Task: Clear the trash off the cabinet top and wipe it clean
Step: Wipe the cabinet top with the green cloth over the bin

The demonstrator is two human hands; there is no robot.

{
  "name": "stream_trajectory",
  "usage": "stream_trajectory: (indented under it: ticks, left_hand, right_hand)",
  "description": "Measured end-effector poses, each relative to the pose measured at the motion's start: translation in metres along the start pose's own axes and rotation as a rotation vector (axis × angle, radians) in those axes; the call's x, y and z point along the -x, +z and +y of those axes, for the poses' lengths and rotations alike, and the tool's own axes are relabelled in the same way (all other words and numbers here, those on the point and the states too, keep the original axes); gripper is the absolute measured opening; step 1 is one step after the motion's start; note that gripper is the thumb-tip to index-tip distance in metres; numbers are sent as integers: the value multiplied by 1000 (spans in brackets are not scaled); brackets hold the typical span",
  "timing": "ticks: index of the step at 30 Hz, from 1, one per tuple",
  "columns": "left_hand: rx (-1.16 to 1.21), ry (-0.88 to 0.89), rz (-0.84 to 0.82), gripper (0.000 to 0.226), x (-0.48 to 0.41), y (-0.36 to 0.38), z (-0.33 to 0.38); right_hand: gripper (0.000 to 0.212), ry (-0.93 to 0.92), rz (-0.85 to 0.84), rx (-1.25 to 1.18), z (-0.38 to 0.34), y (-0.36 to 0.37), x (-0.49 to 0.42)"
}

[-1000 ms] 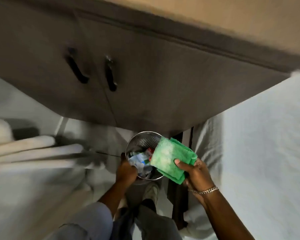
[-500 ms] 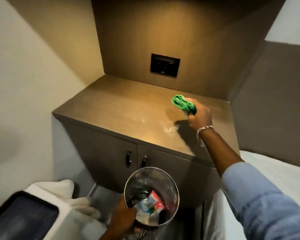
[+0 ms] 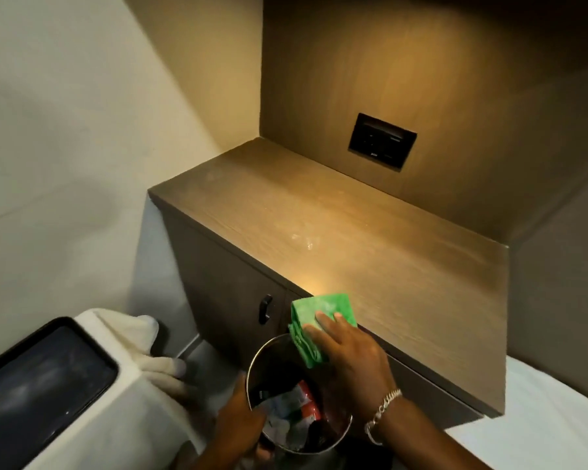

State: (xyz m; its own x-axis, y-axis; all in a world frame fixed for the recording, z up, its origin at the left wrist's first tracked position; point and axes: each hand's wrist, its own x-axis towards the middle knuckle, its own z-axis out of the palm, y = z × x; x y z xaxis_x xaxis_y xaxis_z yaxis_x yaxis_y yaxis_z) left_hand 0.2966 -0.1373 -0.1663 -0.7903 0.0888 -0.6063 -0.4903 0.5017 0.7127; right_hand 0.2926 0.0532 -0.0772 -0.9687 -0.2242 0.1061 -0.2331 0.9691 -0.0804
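The wooden cabinet top [image 3: 370, 239] is bare apart from faint white specks [image 3: 302, 241] near its middle. A folded green cloth [image 3: 319, 322] hangs over the front edge, pressed flat under the fingers of my right hand [image 3: 348, 354]. Just below the edge, my left hand [image 3: 240, 425] grips the rim of a round metal bin [image 3: 267, 359]. Inside the bin lie crumpled wrappers [image 3: 294, 412]. The bin's right side is hidden behind my right wrist, which wears a chain bracelet.
A black wall socket panel [image 3: 382, 141] sits on the back panel above the top. Cabinet doors with a black handle [image 3: 264, 308] face me. A white unit with a dark tray [image 3: 38, 385] and white towels [image 3: 143, 337] stands at the left. White bedding [image 3: 540, 418] lies at the right.
My right hand has pulled the green cloth from the back right of the top to its front edge, over the bin. The bin stays held by my left hand.
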Motion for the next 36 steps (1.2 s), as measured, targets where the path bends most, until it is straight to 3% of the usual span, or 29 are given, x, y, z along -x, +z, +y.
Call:
stream_trajectory:
  ticks: [5, 10, 13, 15, 20, 26, 30, 36]
  left_hand:
    - [-64, -23, 14, 41, -1, -3, 4]
    - [-27, -8, 18, 37, -5, -6, 3]
    - [65, -63, -13, 29, -4, -10, 4]
    - [49, -40, -2, 33, -6, -12, 3]
    - [115, -40, -1, 46, 1, -9, 3]
    - [218, -19, -47, 48, 6, -16, -6]
    - [235, 16, -78, 49, 0, -24, -13]
    - [221, 52, -130, 54, -18, -23, -52]
  right_hand:
    - [76, -84, 55, -66, -3, 3, 7]
    - [52, -36, 198, -552, 13, -35, -32]
    - [52, 32, 236, -432, 37, -45, -100]
    - [50, 79, 180, -320, 54, -44, -155]
    - [56, 153, -152, -253, 61, -25, -228]
    - [52, 94, -126, -128, 28, -14, -142]
    - [62, 4, -118, -129, -12, 6, -42]
    - [65, 193, -359, -169, -65, 85, 52]
